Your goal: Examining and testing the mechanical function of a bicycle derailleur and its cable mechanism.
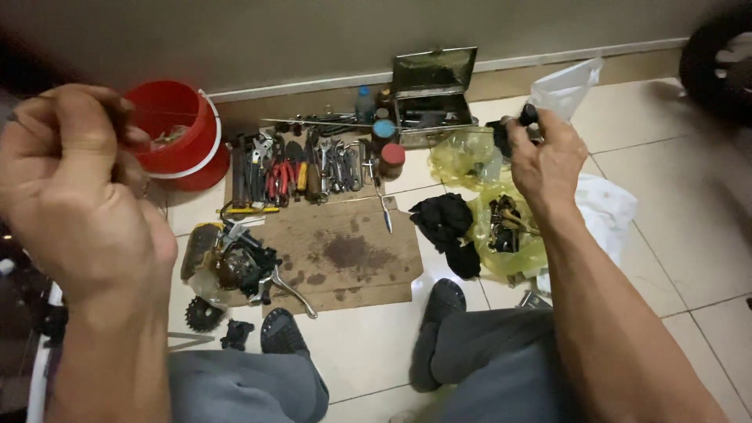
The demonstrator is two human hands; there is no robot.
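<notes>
Head view: a stained brown cardboard sheet [345, 254] lies flat on the pale tiled floor [674, 219] and serves as the landmark. Above and left of it, the left hand [78, 188] is raised close to the camera, its fingers curled tight; something thin may be pinched between thumb and forefinger, though what cannot be told. Above and right of the cardboard, the right hand [548, 160] is closed around a small black rounded part [517, 125], held up in front of a white plastic bag [568, 86].

Beyond the cardboard's far edge a row of pliers, spanners and screwdrivers [305, 168] is laid out, with an open grey metal box [432, 94] behind it. A red plastic bucket [176, 133] stands past the far left corner. Greasy black engine parts [231, 262] rest on the left edge, and a yellow plastic bag of dark parts [501, 227] sits just right of the sheet beside a black rag [450, 223].

For clean handling, the black part is best kept firmly gripped over the cardboard, so that anything dropped is caught there rather than lost on the tiles.
</notes>
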